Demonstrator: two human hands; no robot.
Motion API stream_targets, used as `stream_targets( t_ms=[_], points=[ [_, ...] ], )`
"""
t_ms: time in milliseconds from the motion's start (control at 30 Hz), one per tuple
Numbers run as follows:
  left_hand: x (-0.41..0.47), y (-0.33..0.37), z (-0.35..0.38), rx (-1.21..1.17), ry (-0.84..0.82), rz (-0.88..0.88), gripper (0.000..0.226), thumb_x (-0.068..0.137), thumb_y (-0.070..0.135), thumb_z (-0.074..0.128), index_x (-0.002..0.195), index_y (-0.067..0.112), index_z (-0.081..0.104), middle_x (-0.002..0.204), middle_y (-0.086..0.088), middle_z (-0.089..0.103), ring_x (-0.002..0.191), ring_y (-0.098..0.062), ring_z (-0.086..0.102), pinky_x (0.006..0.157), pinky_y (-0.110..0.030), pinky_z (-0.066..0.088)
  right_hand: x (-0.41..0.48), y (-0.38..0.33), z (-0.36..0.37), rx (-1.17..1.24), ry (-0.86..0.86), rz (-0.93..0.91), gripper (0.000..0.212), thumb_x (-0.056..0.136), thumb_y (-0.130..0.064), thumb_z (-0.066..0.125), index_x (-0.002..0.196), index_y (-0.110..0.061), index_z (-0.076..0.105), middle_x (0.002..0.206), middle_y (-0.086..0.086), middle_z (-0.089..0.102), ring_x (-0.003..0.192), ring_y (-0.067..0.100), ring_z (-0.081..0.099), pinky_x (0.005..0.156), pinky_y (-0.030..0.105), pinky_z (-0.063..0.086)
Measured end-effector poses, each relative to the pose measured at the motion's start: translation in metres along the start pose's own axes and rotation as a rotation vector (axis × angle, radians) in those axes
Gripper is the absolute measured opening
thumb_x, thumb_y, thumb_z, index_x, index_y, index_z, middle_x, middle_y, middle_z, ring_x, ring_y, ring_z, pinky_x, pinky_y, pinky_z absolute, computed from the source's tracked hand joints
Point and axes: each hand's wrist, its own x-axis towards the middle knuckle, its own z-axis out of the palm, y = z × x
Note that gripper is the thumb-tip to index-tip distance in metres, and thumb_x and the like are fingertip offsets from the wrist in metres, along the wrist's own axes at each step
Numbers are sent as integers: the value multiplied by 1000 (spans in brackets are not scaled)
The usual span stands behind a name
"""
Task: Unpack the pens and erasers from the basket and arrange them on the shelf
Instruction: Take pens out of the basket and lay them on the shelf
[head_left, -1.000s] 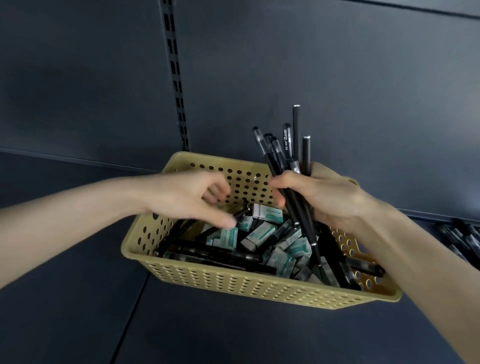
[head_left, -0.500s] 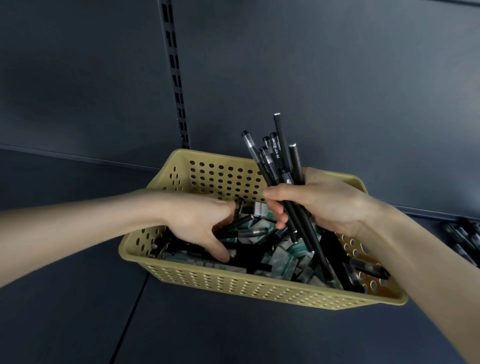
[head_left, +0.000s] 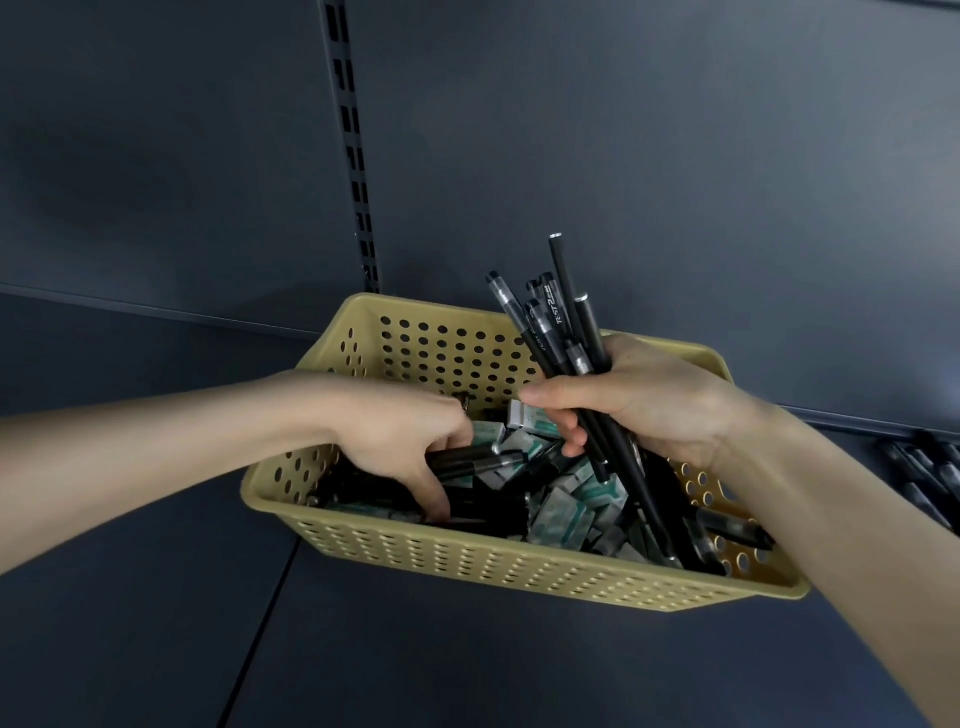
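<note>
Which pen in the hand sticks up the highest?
The thin plain black pen in the bunch that the right hand holds; its end rises above the clear-capped pens beside it.

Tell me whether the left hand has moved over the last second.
Yes. The left hand has dropped from near the basket's far wall down into the loose pens, towards its near wall.

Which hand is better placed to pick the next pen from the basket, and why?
Probably the left hand: it is inside the basket, curled round a loose pen. The right hand grips a bundle of pens.
</note>
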Motion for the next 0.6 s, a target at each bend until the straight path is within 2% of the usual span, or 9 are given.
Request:
stream_targets(
  t_ms=[67, 167, 200, 233, 300, 333, 400, 500, 600],
  points=[
    [-1, -1, 0, -29, -72, 3, 26, 89, 35, 64, 104, 14, 64, 92, 0, 68, 71, -10, 54, 60, -20, 45, 0, 0, 0, 1, 14, 0, 24, 80, -19, 71, 68, -13, 51, 53, 0, 48, 50, 13, 48, 56, 24, 51],
    [-4, -1, 1, -38, -122, -19, 27, 96, 37, 51, 111, 16, 60, 107, -4, 65, 89, -16, 61, 82, -31, 51, 0, -1, -2, 32, 37, -14, 32, 82, -23, 70, 57, -16, 51, 50, -1, 47, 48, 13, 47, 55, 23, 50],
    [-6, -1, 0, -46, -121, -17, 26, 97, 37, 48, 112, 17, 58, 107, -4, 64, 89, -14, 63, 81, -33, 52, 0, -1, -3, 37, 40, -25, 34, 81, -25, 70, 55, -16, 50, 49, -2, 47, 48, 13, 47, 54, 23, 50],
    [-9, -1, -1, -101, -101, -6, 24, 98, 35, 46, 110, 17, 56, 102, -3, 65, 81, -9, 64, 72, -28, 54, 0, -1, -2, 43, 42, -42, 35, 80, -27, 70, 54, -16, 49, 49, -1, 46, 48, 13, 46, 53, 23, 49],
    [-14, 0, -6, -326, -8, 22, 17, 99, 30, 43, 99, 18, 55, 89, 2, 64, 63, 2, 62, 57, -13, 48, 0, -2, -2, 74, 50, -78, 32, 76, -29, 70, 56, -15, 50, 50, 0, 46, 48, 15, 45, 51, 23, 47],
    [-17, 1, -10, -437, 63, 45, 18, 99, 28, 42, 93, 18, 57, 86, 3, 65, 66, 3, 64, 60, -10, 47, 0, -3, -1, 95, 58, -94, 30, 74, -30, 71, 57, -15, 51, 51, 1, 46, 48, 15, 45, 51, 24, 47],
    [-17, 2, -13, -659, 231, 98, 21, 98, 24, 43, 93, 12, 60, 80, 1, 68, 74, -4, 67, 70, -13, 49, 0, -4, -2, 135, 73, -118, 27, 72, -31, 71, 58, -16, 54, 51, 1, 46, 47, 16, 44, 50, 26, 45],
    [-14, 14, -13, -946, 455, 167, 28, 98, 18, 46, 109, -7, 54, 65, 3, 61, 64, -13, 61, 68, -26, 54, 0, -4, -3, 171, 54, -144, 23, 74, -31, 70, 57, -18, 60, 52, 1, 45, 48, 16, 43, 50, 27, 43],
    [-13, 29, -14, -1151, 562, 230, 25, 97, 22, 48, 101, -2, 55, 64, 1, 59, 59, -15, 58, 63, -32, 55, -1, -6, -2, 188, 46, -178, 26, 79, -27, 67, 58, -15, 59, 51, 1, 47, 45, 16, 43, 48, 27, 42]
  ],
)
